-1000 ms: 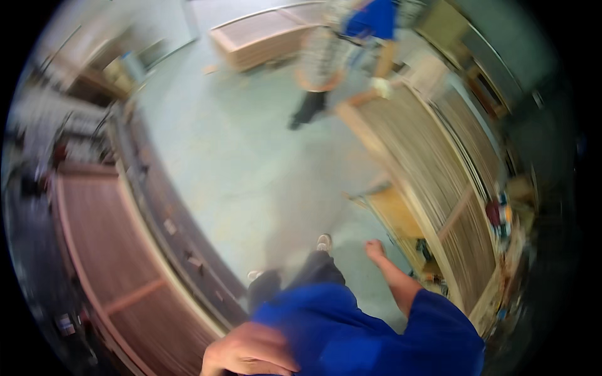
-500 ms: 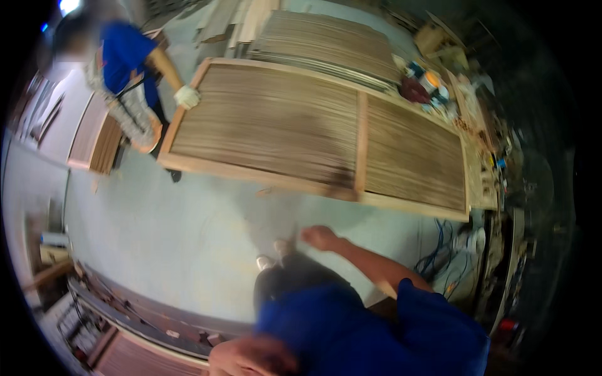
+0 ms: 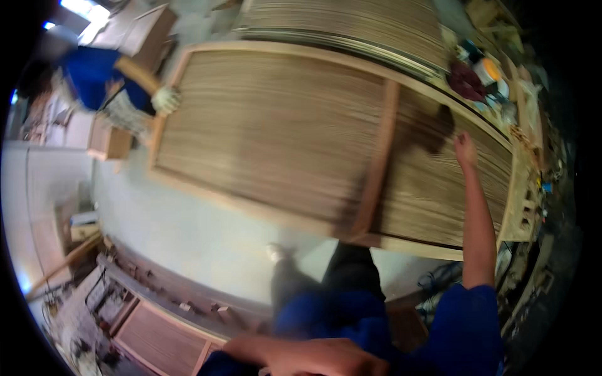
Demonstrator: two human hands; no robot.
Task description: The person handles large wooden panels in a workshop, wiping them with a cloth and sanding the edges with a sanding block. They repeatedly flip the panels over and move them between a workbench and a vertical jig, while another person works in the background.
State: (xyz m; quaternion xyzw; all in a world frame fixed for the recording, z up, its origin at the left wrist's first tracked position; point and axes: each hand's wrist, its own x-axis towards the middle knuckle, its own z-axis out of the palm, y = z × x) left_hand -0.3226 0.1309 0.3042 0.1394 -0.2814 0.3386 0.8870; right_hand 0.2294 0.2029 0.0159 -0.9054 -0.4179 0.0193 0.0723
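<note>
Right hand (image 3: 464,150) over framed panel (image 3: 269,125), left hand (image 3: 342,357) low, well apart. Feed blurred; I can't tell either grip. Reaching, I judge; next calls for sure contact.

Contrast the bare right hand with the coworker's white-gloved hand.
The bare right hand shows skin; the coworker's white-gloved hand is covered. The right hand appears over the brown rectangular wooden panel's smaller section; the gloved hand is at its left end. Both sleeves are blue.
</note>
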